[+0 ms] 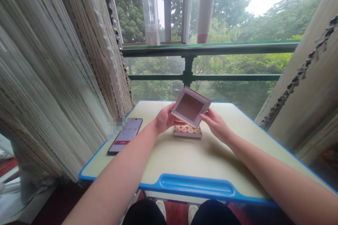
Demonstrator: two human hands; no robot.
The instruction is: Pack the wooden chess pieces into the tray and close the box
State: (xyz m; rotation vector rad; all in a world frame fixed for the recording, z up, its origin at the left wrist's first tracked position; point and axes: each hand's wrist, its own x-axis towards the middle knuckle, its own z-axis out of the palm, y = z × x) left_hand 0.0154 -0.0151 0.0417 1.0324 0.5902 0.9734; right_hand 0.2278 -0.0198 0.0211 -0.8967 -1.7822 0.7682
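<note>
A square box lid (190, 107) with an orange rim and a brown inside is tilted up toward me. My left hand (164, 118) grips its left edge and my right hand (215, 122) grips its right edge. Just below the lid, the open box base (187, 131) rests on the cream table (185, 158); round wooden game pieces with red marks fill it in rows. Both hands hover right above the base.
A phone (125, 135) with a lit timer screen lies at the table's left. The table has a blue rim and a blue groove (196, 184) at the front. Curtains hang on both sides. A green railing (211, 47) and window stand behind.
</note>
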